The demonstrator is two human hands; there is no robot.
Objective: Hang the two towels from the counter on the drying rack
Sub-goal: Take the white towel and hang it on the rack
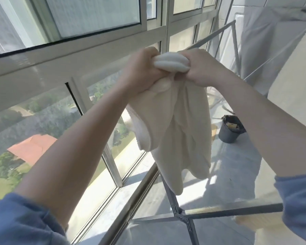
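A cream-coloured terry towel (175, 129) is held up in mid-air by both hands, in front of a white-framed window (95, 43). A bunched upper part of the cloth is gripped by the left hand (143, 68), fingers curled tight into it. The cloth just beside it is gripped the same way by the right hand (200, 68), w/ a thick rolled fold squeezed out betw. the two fists. The fists are set close together.

The rest of the towel is left hanging in loose folds below the hands, tapering to a point at the bottom. Thin bars of a grey metal drying rack (237, 210) are seen below & behind the towel: a joint w/ bars spreading from it low in the view, more bars at upper R. One bar is overlapped by the towel's lowest tip; whether it is touched can't be told.

The upper arms are covered by blue sleeves (21, 221), forearms bare. A dark grey plastic bucket (229, 129) is set on the pale tiled floor (237, 165), R of the towel & well apart from it. Trees & a red roof (32, 147) are seen through the glass, below.
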